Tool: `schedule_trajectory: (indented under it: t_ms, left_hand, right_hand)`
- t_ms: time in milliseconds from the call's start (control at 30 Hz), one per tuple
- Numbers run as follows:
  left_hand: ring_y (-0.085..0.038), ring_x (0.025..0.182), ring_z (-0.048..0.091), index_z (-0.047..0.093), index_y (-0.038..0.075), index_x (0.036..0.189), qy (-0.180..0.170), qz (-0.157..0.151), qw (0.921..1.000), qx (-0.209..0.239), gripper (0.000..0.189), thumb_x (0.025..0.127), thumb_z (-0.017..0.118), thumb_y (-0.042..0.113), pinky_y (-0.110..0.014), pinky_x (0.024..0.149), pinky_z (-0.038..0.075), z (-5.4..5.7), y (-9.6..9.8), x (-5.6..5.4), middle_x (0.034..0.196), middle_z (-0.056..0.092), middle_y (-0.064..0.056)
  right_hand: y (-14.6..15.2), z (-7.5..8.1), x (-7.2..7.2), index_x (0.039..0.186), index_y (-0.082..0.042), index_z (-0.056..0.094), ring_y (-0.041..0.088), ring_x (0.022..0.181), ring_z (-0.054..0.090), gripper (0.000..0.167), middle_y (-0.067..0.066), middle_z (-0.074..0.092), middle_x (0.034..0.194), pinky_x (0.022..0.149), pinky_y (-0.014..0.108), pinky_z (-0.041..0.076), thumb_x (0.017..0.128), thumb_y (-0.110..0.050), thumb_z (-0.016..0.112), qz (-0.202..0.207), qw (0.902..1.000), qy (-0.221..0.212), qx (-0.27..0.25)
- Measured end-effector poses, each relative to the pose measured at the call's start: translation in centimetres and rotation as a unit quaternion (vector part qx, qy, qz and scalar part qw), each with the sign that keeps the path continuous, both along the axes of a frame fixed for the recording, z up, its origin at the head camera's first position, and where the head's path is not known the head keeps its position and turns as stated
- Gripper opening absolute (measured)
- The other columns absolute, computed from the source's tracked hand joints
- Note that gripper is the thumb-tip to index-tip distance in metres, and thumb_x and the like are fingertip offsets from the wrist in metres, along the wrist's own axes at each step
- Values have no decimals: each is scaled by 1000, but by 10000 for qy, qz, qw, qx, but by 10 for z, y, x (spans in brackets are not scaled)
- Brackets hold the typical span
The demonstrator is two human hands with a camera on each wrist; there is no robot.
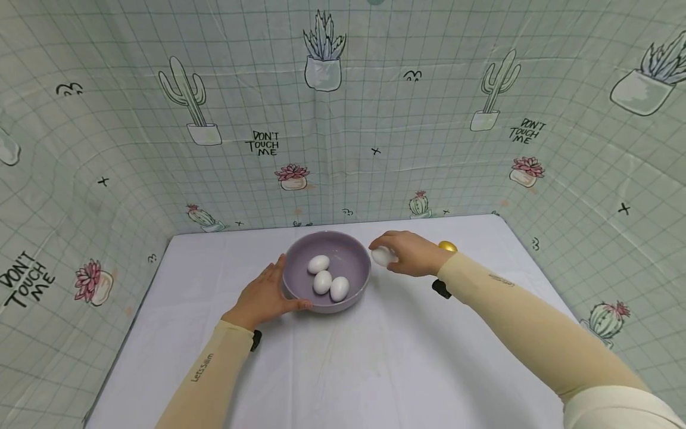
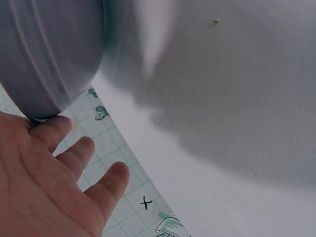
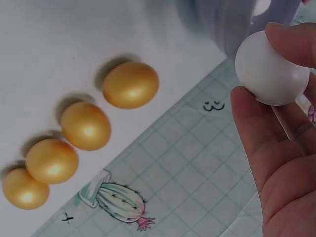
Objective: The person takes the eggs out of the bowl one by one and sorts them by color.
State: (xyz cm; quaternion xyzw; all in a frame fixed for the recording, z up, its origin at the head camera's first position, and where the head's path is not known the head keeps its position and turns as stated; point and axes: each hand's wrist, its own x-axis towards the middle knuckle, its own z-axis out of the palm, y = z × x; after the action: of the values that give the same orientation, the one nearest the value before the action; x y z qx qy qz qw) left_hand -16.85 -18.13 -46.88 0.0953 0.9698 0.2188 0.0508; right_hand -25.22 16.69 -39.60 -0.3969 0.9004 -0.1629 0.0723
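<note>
A purple bowl (image 1: 327,241) stands toward the back of the white table with three white eggs (image 1: 318,264) in it. My left hand (image 1: 268,293) rests against its left side, thumb along the front and fingers spread by the rim. In the left wrist view the loosely extended fingers (image 2: 108,187) show below the bowl's wall (image 2: 54,54). Just right of the bowl, my right hand (image 1: 415,253) pinches another white egg (image 3: 271,69) between thumb and fingers, apart from the bowl.
Several golden eggs lie in a row on the table in the right wrist view, one golden egg (image 3: 131,85) nearest the bowl. From the head, only one golden egg (image 1: 447,245) shows, behind the right wrist. A cactus-print cloth (image 1: 343,131) hangs around the table's back and sides.
</note>
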Motion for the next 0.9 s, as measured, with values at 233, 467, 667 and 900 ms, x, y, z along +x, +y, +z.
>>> schedule_trajectory:
  t_ms: [233, 467, 667, 900]
  left_hand:
    - [-41, 145, 26, 10, 1, 159, 23, -19, 10000, -45, 135, 68, 69, 82, -59, 109, 33, 0, -1, -1, 158, 29, -25]
    - [-40, 145, 26, 10, 1, 159, -28, 9, 10000, -76, 135, 68, 69, 82, -59, 109, 33, 0, 0, -1, 157, 29, -24]
    - [-40, 145, 26, 10, 1, 159, -26, 15, 10000, -63, 135, 68, 68, 82, -59, 109, 32, 0, -1, -1, 157, 29, -25]
    - [-41, 145, 26, 10, 1, 159, 5, -8, 10000, -18, 136, 67, 68, 83, -59, 108, 33, 0, 0, -1, 157, 29, -24]
  right_hand:
    - [23, -10, -1, 130, -6, 63, 26, 115, 59, 49, 8, 63, 128, 95, 43, 48, 83, 2, 72, -192, 9998, -69, 23]
    - [39, -19, 1, 131, -5, 63, 29, 118, 58, 50, 10, 62, 131, 95, 43, 49, 84, 0, 75, -438, 9988, -212, 24]
    - [47, -32, 1, 130, -4, 63, 29, 117, 59, 50, 10, 63, 129, 95, 43, 49, 83, 3, 75, -532, 9982, -269, -43]
    - [49, -44, -1, 128, -3, 64, 23, 95, 62, 50, 7, 65, 119, 84, 39, 52, 80, 1, 79, -506, 9986, -144, -59]
